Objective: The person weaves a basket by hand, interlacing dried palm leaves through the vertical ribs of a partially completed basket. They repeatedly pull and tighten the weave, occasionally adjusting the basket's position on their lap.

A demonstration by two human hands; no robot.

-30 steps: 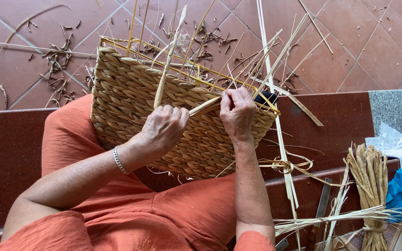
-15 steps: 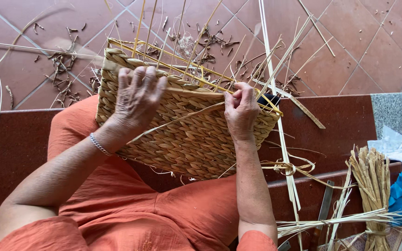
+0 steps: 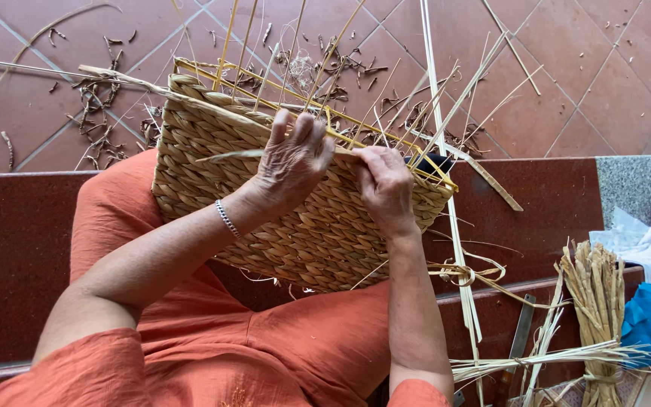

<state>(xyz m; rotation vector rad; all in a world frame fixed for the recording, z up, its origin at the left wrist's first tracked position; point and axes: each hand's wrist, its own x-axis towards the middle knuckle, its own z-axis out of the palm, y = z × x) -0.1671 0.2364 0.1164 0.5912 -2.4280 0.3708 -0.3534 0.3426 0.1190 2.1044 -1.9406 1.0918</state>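
Weaving at the basket rim

Left hand (image 3: pixel 293 160) lay curled over a flat straw strand (image 3: pixel 229 156), pinching it against the woven basket (image 3: pixel 303 226) resting on the lap. Right hand (image 3: pixel 383 186) gripped the rim beside it. Good practice, judged here: keep strand taut and flat.

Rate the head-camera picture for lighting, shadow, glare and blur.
Head view: soft, even daylight, no glare on the floor tiles; only faint shadow under the woven basket; left hand, right hand and the weave are sharp; straight strands bow slightly near the frame edges, a wide-lens effect.
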